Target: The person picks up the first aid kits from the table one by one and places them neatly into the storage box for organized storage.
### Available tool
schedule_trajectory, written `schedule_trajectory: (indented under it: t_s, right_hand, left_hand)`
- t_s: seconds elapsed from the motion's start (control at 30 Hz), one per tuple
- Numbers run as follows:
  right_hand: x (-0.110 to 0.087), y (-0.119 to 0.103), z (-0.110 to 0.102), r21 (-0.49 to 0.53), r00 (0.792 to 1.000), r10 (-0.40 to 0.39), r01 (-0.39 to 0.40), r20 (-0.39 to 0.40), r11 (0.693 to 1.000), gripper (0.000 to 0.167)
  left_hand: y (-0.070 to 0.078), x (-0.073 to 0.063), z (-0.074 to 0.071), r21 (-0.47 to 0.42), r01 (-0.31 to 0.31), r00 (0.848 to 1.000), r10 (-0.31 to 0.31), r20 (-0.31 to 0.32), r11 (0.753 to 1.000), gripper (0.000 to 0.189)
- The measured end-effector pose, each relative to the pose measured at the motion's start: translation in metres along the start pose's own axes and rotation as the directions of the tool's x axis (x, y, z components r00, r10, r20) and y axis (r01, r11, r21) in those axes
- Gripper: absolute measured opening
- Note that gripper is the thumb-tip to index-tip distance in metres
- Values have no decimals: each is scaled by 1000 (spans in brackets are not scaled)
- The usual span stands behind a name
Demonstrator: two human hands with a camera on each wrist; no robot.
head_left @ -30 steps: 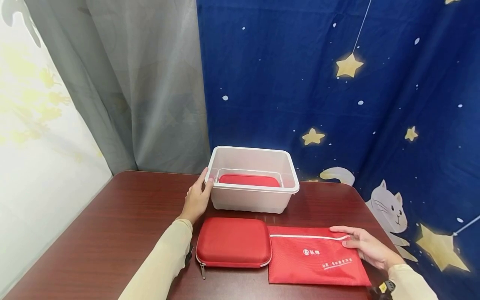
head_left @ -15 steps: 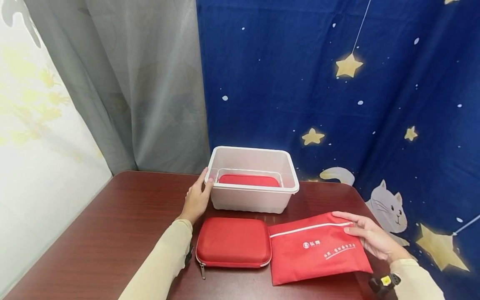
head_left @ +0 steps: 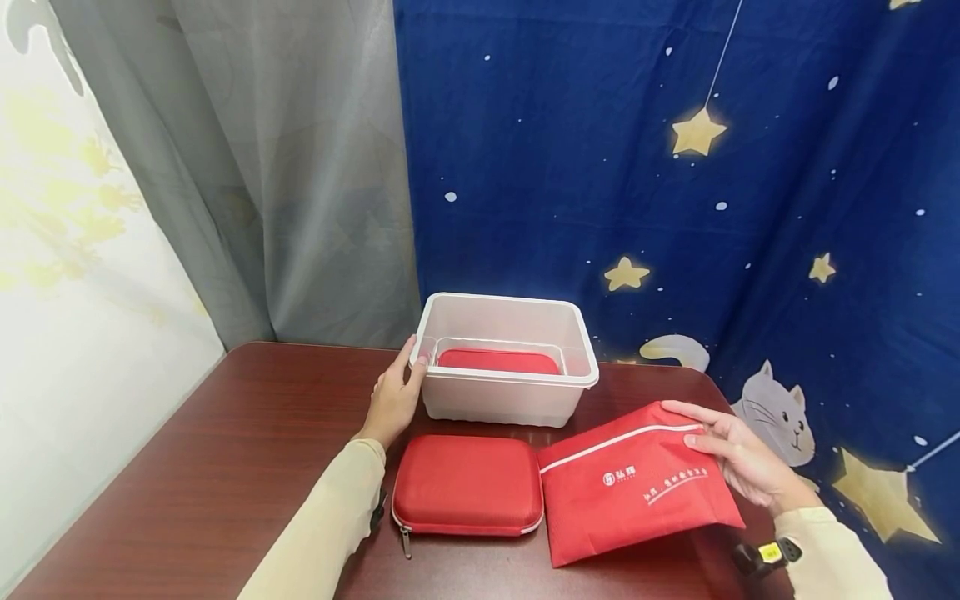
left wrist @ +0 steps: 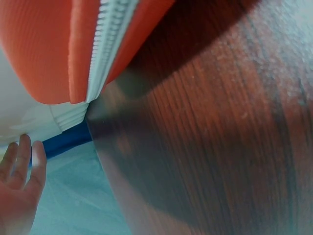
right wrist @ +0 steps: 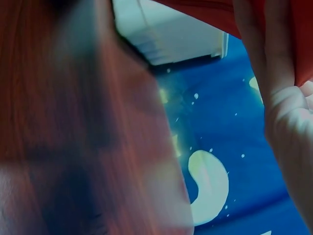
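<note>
My right hand (head_left: 742, 454) pinches the upper right corner of a flat red zip pouch (head_left: 630, 492) with white lettering. The pouch's right side is raised off the table, and its left edge is beside a red hard zip case (head_left: 468, 485). Behind the case stands a white plastic bin (head_left: 502, 400); a red item (head_left: 498, 360) lies inside, mostly hidden by the front wall. My left hand (head_left: 393, 398) rests against the bin's left end with fingers and thumb fairly straight. In the left wrist view, those fingers (left wrist: 22, 156) touch the bin's wall, near the case's zipper (left wrist: 110, 44).
Everything stands on a dark reddish wooden table (head_left: 225, 467). A grey curtain (head_left: 330, 208) and a blue starry curtain (head_left: 525, 167) hang just behind its far edge. The case's zipper pull (head_left: 406, 542) hangs at its front left corner.
My right hand has moved up slightly, lifting the pouch's right side from lying flat on the table to a tilt. The left hand, bin and case have stayed put.
</note>
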State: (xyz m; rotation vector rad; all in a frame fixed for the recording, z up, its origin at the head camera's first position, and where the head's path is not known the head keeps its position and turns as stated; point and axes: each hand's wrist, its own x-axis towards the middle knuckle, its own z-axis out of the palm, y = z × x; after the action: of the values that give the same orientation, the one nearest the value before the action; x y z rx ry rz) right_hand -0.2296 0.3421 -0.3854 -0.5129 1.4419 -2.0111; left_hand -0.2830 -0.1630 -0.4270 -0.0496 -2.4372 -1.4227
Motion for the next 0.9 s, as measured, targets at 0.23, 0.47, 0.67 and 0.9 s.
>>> schedule_trajectory:
  t_s: [0.23, 0.47, 0.67, 0.9]
  right_hand:
    - [2, -10, 9, -1, 998, -60, 60, 12, 998, 56]
    - [4, -21, 21, -24, 995, -100, 100, 0, 995, 56]
    - [7, -29, 29, -2, 993, -121, 121, -1, 993, 57]
    - [10, -36, 37, 21, 986, -167, 166, 7, 986, 58]
  left_hand:
    - [-2, 1, 1, -4, -9, 1000, 9, -10, 1000, 59]
    - [-1, -1, 1, 0, -2, 1000, 2, -8, 1000, 57]
    - [-1, -1, 0, 7, -1, 1000, 1, -17, 1000, 57]
    - [-1, 0, 0, 20, 5, 1000, -5, -12, 1000, 57]
